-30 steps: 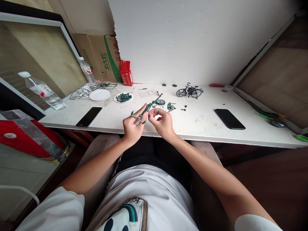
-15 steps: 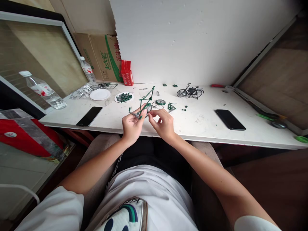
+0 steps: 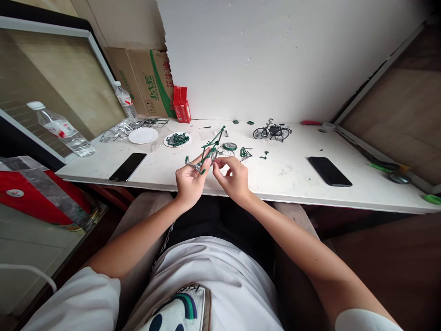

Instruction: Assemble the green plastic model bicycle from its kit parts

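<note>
My left hand [image 3: 191,180] is closed around a green model bicycle frame [image 3: 207,150] with a handlebar at its lower left end, held above the desk's front edge. Close against it, my right hand [image 3: 234,177] pinches with thumb and forefinger at the wheel [image 3: 214,155] on the frame; anything between those fingertips is too small to make out. Beyond the hands lie a loose green wheel [image 3: 229,146] and a small green bicycle part [image 3: 245,152]. A finished black model bicycle [image 3: 272,131] stands farther right.
Green parts [image 3: 177,139] fill a small white plate, beside another white plate [image 3: 143,135]. Phones lie at left [image 3: 128,167] and right [image 3: 330,171]. A water bottle [image 3: 65,131], a red box [image 3: 182,105] and a cardboard carton [image 3: 148,82] stand along the left and back.
The bicycle frame has tilted slightly, its upper end shifting right and a little down. Both hands keep nearly the same place and grip.
</note>
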### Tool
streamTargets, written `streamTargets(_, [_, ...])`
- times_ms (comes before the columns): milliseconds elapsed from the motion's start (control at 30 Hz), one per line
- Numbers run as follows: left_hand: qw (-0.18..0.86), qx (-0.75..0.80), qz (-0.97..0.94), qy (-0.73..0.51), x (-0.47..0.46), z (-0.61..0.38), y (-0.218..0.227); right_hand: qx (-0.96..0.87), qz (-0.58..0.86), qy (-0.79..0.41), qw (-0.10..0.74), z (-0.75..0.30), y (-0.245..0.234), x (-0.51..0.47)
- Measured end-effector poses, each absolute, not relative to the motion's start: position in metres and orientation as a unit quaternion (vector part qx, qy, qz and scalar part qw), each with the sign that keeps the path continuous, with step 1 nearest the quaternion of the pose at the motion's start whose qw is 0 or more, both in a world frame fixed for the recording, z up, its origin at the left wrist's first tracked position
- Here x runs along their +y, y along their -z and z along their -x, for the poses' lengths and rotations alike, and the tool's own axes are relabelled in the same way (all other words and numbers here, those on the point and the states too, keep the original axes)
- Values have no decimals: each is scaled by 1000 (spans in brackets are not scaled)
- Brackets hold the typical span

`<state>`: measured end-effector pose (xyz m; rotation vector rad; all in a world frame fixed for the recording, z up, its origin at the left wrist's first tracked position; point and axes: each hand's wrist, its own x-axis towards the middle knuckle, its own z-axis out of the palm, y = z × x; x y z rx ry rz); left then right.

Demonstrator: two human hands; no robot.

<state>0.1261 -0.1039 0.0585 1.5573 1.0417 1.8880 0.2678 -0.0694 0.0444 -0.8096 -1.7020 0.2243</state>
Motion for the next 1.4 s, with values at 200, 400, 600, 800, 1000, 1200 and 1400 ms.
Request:
streamTargets(200, [234, 382, -577, -683, -105, -127, -58, -703, 362, -142, 595, -265, -45, -72])
streamTargets(400, [235, 377, -584, -680, -103, -128, -55, -671, 379, -245, 588, -263, -44, -73])
streamTargets(600, [210, 387, -605, -663, -102, -124, -52, -658, 379, -288, 583, -262, -45, -74])
streamTargets(800, [200, 399, -608, -657, -102, -123, -51, -673, 377, -272, 575, -264, -43, -73])
streamTargets(1000, [203, 407, -595, -663, -101, -124, -47, -690, 378, -237, 569, -265, -43, -71])
streamTargets(1200, [195, 405, -602, -660, -101, -124, -48, -693, 377, -242, 565, -266, -43, -70])
streamTargets(1400, [168, 400, -629, -646, -102, -121, -48, -695, 375, -253, 559, -266, -44, -70])
